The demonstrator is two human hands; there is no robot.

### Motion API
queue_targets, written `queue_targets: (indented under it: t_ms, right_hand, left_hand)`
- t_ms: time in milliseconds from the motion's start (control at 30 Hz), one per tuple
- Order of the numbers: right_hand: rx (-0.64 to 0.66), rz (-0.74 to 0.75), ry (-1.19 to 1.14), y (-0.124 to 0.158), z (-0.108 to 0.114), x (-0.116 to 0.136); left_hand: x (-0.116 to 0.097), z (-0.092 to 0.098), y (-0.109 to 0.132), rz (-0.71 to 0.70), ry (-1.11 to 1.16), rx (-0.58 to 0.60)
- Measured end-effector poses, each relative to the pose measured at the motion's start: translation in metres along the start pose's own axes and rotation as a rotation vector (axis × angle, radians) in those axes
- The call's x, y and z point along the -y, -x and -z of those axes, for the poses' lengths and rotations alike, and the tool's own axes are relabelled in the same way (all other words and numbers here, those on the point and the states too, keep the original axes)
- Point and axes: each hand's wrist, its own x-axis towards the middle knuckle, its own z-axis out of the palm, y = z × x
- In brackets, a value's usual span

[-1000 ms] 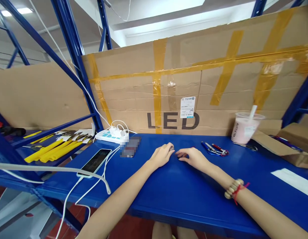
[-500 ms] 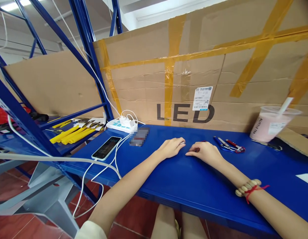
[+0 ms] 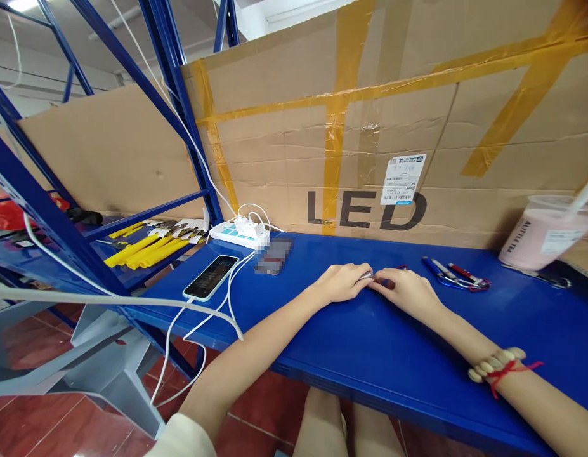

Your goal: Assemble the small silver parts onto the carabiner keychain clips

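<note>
My left hand (image 3: pixel 346 282) rests low over the blue tabletop (image 3: pixel 322 355), its fingers closed on a small silvery piece (image 3: pixel 366 275) that shows only at the fingertips. My right hand (image 3: pixel 408 289) meets it there, thumb and index finger pinched at the same spot. A bit of red (image 3: pixel 401 267) peeks out behind the right hand's knuckles; what it belongs to is hidden. To the right of that hand lies a small cluster of slim blue, silver and red metal clips (image 3: pixel 455 275), too small to name surely.
A pink drink cup (image 3: pixel 541 235) with a straw stands at the right. Leftward are a phone (image 3: pixel 211 278) on a white cable, a blurred dark item (image 3: pixel 273 256) and a power strip (image 3: pixel 241 232). A large cardboard sheet (image 3: pixel 274 152) backs the table; blue shelf posts (image 3: pixel 193 146) rise at left.
My right hand has closed the small gap to my left hand, and their fingertips now meet at the silvery piece. The whole scene has shifted slightly to the right in view.
</note>
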Motion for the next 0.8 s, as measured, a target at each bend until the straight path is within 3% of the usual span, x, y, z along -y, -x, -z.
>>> queue_targets:
  t_ms: [133, 400, 533, 667, 800]
  right_hand:
    - [-0.041, -0.035, -0.023, -0.0003, 0.0002, 0.0004]
    - [-0.227, 0.03, -0.113, -0.0013, -0.0004, -0.0073]
    - [-0.31, 0.002, -0.269, -0.0014, 0.001, -0.0068]
    - [-0.272, -0.045, -0.565, -0.0041, 0.0004, -0.0069]
    - [-0.222, -0.027, -0.709, -0.0064, 0.0012, -0.0085]
  left_hand:
    - [0.0021, 0.0019, -0.0007, 0.035, -0.042, 0.0]
    - [0.0028, 0.0026, 0.0003, 0.07, -0.079, -0.013]
    - [0.005, 0.0023, 0.0014, 0.079, -0.039, -0.02]
    - [0.0055, 0.0034, 0.0019, 0.053, 0.039, -0.051]
    - [0.0057, 0.002, -0.0001, 0.034, 0.166, -0.062]
